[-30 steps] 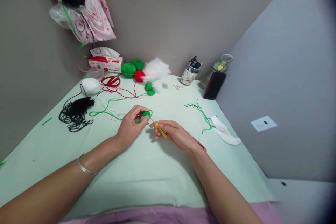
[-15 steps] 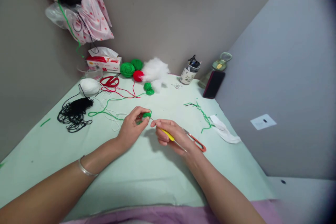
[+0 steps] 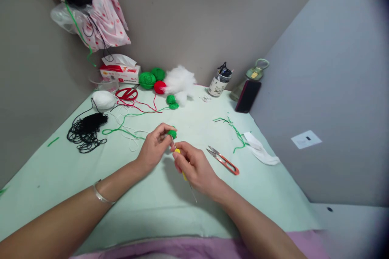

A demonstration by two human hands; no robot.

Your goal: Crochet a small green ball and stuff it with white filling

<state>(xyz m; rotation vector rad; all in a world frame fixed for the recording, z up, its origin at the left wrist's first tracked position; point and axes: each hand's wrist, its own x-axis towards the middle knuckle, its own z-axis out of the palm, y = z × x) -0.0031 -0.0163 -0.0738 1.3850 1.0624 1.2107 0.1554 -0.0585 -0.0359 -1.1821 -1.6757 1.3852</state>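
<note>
Fingers of the left hand are clamped on a small green crochet piece, pinching it near the middle of the counter. To its right, the fingers of the right hand are closed around the yellow grip of a crochet hook, whose upper metal end meets the piece while the other end points down toward the counter's near edge.

Across the counter from the left lie a short green yarn scrap, a tangled hank of black yarn and a ball of white yarn. Behind these stands a tissue box, with red-handled scissors in front. Next come two larger green yarn balls, a red yarn ball, two small green yarn balls and white fibre stuffing. Farther right are a pen holder, orange-handled thread snips near the right hand, green yarn offcuts, a phone propped upright against a bottle, and a crumpled white cloth.
</note>
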